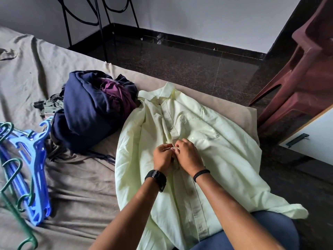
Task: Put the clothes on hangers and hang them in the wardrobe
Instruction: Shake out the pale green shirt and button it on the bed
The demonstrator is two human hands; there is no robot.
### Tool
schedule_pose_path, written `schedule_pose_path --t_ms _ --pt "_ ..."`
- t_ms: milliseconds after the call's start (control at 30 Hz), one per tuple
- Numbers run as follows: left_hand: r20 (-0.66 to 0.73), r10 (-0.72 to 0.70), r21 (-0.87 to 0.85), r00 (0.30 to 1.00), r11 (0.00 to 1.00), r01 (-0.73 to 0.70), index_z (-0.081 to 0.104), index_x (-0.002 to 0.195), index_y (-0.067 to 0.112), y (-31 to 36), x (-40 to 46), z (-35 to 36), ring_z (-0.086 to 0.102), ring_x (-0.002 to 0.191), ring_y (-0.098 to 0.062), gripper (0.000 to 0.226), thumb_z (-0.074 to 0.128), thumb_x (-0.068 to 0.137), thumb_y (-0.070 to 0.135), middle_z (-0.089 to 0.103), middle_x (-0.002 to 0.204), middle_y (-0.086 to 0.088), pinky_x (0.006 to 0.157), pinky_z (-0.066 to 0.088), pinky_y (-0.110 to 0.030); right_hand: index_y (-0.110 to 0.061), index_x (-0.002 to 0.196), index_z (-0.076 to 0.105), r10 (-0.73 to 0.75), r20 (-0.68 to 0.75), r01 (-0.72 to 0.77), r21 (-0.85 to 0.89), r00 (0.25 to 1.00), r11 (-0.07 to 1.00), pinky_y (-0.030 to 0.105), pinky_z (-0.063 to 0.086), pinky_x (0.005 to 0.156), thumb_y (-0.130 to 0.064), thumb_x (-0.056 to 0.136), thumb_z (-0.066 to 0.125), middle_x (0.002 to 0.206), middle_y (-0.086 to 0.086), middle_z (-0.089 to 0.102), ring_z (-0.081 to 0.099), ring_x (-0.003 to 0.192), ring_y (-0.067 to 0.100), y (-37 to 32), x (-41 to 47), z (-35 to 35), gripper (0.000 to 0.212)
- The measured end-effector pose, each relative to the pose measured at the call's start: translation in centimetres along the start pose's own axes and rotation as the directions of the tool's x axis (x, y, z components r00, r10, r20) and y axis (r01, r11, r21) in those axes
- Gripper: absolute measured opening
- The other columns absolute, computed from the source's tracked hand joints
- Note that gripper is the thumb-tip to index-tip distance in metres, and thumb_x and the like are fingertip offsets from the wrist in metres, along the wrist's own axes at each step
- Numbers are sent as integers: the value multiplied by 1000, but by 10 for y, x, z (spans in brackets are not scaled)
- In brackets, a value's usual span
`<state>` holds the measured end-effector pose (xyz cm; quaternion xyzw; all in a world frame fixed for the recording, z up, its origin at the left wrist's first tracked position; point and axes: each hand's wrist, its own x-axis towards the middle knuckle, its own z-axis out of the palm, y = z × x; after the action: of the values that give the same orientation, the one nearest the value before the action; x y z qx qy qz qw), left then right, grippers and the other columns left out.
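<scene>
The pale yellow shirt (189, 141) lies spread on the bed (72, 177), and the left hand (162, 156) and right hand (189, 156) both pinch its button placket (seemingly working a button), so a blue hanger (34, 168) is needed next.

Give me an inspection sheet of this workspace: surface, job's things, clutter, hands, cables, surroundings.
Surface: bed with a creased grey-brown sheet.
Job's things: pale yellow-green button shirt spread front-up at the bed's edge, part over the person's lap; bundle of navy and purple clothes to its left; blue plastic hangers and green hangers stacked at the bed's left edge.
Clutter: nothing seen.
Hands: left hand and right hand both pinch the shirt's button placket mid-front; black watch on the left wrist, black band on the right.
Cables: nothing seen.
Surroundings: dark polished floor, black metal frame, reddish-brown plastic chair, white cabinet door with black handle.
</scene>
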<state>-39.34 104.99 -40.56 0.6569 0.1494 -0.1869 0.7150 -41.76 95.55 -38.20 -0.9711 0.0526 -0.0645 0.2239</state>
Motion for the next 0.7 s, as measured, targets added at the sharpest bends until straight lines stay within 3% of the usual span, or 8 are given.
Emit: schedule_pose_path --t_ms 67,167,267,367,500,600,700 --pt "12 -70 -100 998 993 70 61 81 5 6 -2 1 40 35 -6 13 55 89 -4 49 42 7 37 33 -14 -3 97 61 -19 11 20 -33 1000 999 36 43 79 -7 92 48 102 15 60 59 97 32 -2 0 -2 14" --pt "40 -105 -188 994 976 111 56 83 6 14 -3 2 37 29 -2 13 55 90 -5 50 43 6 32 30 -12 -3 97 59 -30 -5 30 -27 1000 999 37 44 79 -9 92 50 102 15 62 59 97 31 -4 1 -6 12" --pt "54 -122 -264 991 956 132 52 82 6 18 -4 1 45 31 -1 22 47 89 -14 55 60 -3 34 36 -12 -7 86 65 100 -23 -93 193 995 977 31 47 71 -15 86 64 82 7 68 63 80 23 0 4 -11 8" --pt "68 -135 -301 988 942 150 52 87 6 16 -5 -2 51 37 -2 24 42 90 -15 54 71 -7 39 42 -14 -13 78 72 233 51 -232 423 971 876 24 50 70 -17 81 68 74 -1 71 65 73 10 5 7 -18 7" --pt "66 -65 -246 996 966 79 51 79 10 10 -2 0 51 42 -4 30 42 87 -18 52 64 -6 42 43 -16 -10 78 68 196 19 -191 328 980 925 25 48 68 -15 81 67 72 3 69 64 73 18 2 5 -18 5" --pt "29 59 -108 998 993 -56 46 75 12 7 -1 5 39 35 -3 31 43 88 -16 47 63 -6 35 32 -15 -4 82 60 69 -1 -68 154 998 986 35 46 70 -12 85 61 83 13 66 60 81 29 -3 4 -11 8" --pt "-6 99 -30 995 995 -99 48 76 13 2 0 6 41 39 -2 29 47 88 -13 51 64 -3 37 34 -16 -4 79 61 142 -30 -131 228 989 965 35 48 68 -13 84 64 80 13 67 62 78 28 1 4 -7 12"
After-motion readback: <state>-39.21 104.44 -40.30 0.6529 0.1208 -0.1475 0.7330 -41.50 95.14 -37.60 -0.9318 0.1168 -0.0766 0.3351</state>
